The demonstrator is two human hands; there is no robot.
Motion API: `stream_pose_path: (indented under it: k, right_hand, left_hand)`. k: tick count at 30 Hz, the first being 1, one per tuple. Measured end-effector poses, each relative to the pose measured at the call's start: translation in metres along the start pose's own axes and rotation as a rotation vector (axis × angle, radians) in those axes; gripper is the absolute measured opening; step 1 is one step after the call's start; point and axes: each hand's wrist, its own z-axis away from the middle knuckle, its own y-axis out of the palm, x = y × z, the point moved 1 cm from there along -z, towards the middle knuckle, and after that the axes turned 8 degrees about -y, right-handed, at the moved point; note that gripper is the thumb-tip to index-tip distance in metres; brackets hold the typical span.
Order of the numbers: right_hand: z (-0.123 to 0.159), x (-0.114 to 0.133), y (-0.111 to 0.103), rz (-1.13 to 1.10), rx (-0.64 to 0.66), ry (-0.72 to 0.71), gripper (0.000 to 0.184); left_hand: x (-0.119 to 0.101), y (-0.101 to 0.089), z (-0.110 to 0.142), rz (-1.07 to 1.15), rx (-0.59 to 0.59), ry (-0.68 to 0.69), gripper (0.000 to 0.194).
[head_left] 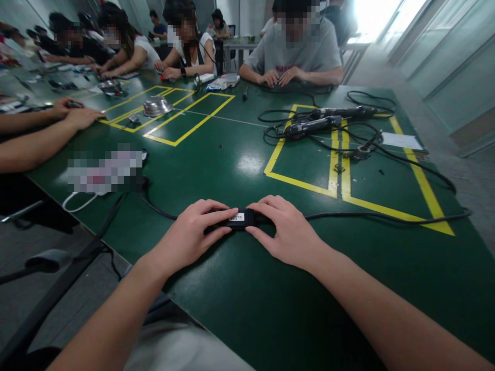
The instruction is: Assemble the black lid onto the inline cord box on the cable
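"Largest item?"
"Counter (pixel 247 293), green, glossy, beneath both hands and reaching well beyond them."
"Next?"
"Yellow tape (pixel 299 184), outlines marked on the counter, one set beyond the right hand, another beyond the left."
"Cabling?"
"Black cable (pixel 348 214), one run leaving outward past each hand."
"Tools?"
"Two black handheld tools (pixel 317 126), corded, lying side by side beyond the right hand."
"Hands?"
"Left hand (pixel 193 226), thumb and fingers pinching the left part of a block; right hand (pixel 284 226), likewise at its right end. Fingertips of the two nearly meet."
"The block?"
"Black block (pixel 250 219), in line with the cable, between the hands, low over the counter or on it; cannot tell which."
"Smallest?"
"White label (pixel 237 217), on the block, beside the left fingertips; print illegible."
"Handling note?"
"Advisable: grip the housing rather than the cable, keep both hands level and in line, let the cable lie slack, leave the label uncovered."
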Motion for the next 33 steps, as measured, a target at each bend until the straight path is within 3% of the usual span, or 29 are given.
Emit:
stream_pose_path:
  k: [3,8,12,14,17,20,23,27,33]
  right_hand:
    - [0.000,0.001,0.000,0.001,-0.009,0.007,0.028]
    - [0.000,0.000,0.000,-0.065,-0.068,0.073,0.050]
    - [-0.001,0.000,0.000,-0.050,-0.043,0.077,0.029]
    - [-0.001,-0.001,0.000,-0.046,-0.030,0.071,0.018]
    - [-0.001,-0.002,0.000,-0.055,-0.029,0.046,0.009]
    - [0.000,-0.003,0.001,-0.058,-0.030,0.010,0.004]
    - [0.001,-0.004,0.002,-0.045,-0.040,0.003,0.003]
    - [0.002,-0.004,0.004,-0.032,-0.066,0.007,0.004]
    - [0.002,-0.004,0.003,-0.047,-0.098,0.014,0.004]
  left_hand:
    - [-0.002,0.000,0.000,0.018,0.002,-0.030,0.035]
    - [-0.002,-0.001,0.001,0.060,-0.039,-0.123,0.037]
    - [0.006,-0.002,0.001,0.022,-0.194,-0.317,0.032]
    - [0.010,-0.001,0.000,-0.007,-0.214,-0.380,0.023]
    - [0.012,-0.002,-0.001,-0.068,-0.210,-0.323,0.012]
    - [0.005,-0.004,0.000,-0.138,-0.229,-0.172,0.015]
    - [-0.003,-0.005,0.002,-0.134,-0.102,-0.070,0.010]
    - [-0.009,-0.003,0.001,-0.102,0.000,-0.067,0.009]
    - [-0.007,-0.001,0.002,-0.060,-0.042,-0.081,0.009]
